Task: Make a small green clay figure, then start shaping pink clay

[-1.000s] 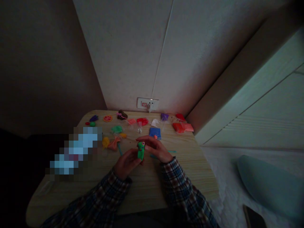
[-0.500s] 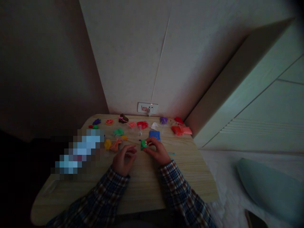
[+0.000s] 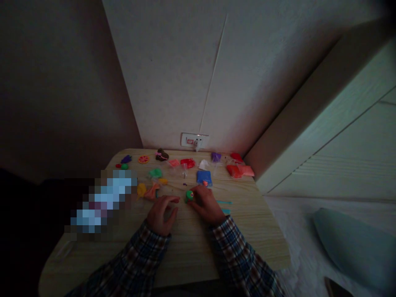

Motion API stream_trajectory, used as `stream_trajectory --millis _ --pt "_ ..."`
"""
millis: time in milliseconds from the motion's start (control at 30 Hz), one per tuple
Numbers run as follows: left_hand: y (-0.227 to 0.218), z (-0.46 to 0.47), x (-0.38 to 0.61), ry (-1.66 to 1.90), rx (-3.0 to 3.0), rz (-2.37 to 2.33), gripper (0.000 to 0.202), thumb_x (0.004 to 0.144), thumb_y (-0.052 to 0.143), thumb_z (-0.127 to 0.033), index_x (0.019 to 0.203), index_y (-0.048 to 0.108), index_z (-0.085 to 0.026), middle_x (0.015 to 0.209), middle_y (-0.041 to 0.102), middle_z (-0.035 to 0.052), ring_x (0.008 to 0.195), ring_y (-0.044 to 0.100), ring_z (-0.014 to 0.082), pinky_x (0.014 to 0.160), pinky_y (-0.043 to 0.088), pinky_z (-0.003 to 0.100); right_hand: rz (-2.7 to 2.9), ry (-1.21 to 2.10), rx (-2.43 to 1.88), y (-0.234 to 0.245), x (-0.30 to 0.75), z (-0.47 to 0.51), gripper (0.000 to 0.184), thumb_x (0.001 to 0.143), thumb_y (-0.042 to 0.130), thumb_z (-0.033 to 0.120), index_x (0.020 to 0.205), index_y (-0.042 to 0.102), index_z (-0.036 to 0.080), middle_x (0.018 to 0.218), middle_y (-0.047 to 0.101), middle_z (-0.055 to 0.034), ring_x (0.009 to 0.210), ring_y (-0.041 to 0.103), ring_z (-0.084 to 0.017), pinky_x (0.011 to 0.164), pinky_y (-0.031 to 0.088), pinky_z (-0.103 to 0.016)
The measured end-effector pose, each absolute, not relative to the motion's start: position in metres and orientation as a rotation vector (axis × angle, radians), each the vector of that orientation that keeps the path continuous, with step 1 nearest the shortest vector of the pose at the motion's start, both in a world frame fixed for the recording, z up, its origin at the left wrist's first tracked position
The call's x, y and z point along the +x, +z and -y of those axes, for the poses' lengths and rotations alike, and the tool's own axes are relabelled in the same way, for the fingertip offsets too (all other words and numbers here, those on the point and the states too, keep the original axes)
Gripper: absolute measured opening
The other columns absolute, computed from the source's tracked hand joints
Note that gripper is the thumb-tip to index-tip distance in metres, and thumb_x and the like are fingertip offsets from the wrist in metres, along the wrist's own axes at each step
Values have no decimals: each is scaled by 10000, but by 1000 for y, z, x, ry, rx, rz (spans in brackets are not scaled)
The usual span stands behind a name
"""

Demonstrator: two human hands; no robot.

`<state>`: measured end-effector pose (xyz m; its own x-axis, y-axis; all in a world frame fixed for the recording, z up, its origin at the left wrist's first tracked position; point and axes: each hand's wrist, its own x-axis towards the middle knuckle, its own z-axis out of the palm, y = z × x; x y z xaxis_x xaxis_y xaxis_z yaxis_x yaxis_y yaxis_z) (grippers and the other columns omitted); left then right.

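Observation:
Between the thumb and fingers of my right hand is a small green clay figure with a white and red spot on its side. My left hand is just left of it, fingers curved and apart from the thumb, with nothing between them. Beyond my right hand lies a blue clay packet, with a small pinkish piece at its front edge. Light-blue sticks or tools lie to the right of that hand, partly hidden by it. Orange clay in a wrapper and a yellow lump sit beyond my left hand.
Along the back of the wooden table are red packets, a purple packet, a brown piece and a round red-orange piece. A blurred-out bright object occupies the left side. Behind stands a wall with a socket.
My right hand has lowered toward the table with the green figure, which has turned a little. The pinkish piece at the blue packet now shows. My left hand has shifted slightly nearer me.

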<state>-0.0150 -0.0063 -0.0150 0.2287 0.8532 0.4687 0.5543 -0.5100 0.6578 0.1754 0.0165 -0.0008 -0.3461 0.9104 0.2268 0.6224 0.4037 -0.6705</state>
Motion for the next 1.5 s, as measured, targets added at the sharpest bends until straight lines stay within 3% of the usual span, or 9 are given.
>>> stream_trajectory --millis 400,800,967,1167,1500 --pt "-10 9 -10 1193 2212 -1351 176 766 480 -137 910 580 -156 860 649 86 812 603 210 732 518 355 2162 583 -1337 4 174 -12 205 779 611 207 973 544 197 986 568 -58 997 492 -226 850 335 -375" --pt "-13 -1 0 1050 2183 -1381 304 736 590 -148 1035 541 -144 972 639 110 901 600 229 759 527 375 2174 514 -1407 3 174 -9 183 795 591 247 958 534 187 995 552 -69 991 480 -233 861 304 -394" --pt "-12 -14 5 942 2245 -1414 259 671 651 -100 924 604 -138 903 657 96 870 601 258 776 520 427 2205 436 -1450 2 174 -9 213 778 619 278 955 546 186 1005 557 -63 1014 469 -238 881 276 -396" --pt "-6 -22 7 877 2309 -1395 223 649 661 -56 846 625 -153 869 643 64 855 589 237 760 525 394 2179 409 -1471 3 173 -8 183 777 621 258 937 558 195 996 569 -44 1022 478 -220 879 268 -372" --pt "-9 -21 7 884 2376 -1387 149 711 630 -119 860 623 -130 864 629 78 854 565 231 756 507 375 2167 496 -1448 5 176 -4 196 780 605 212 971 560 200 994 579 -46 1005 486 -219 885 248 -379"
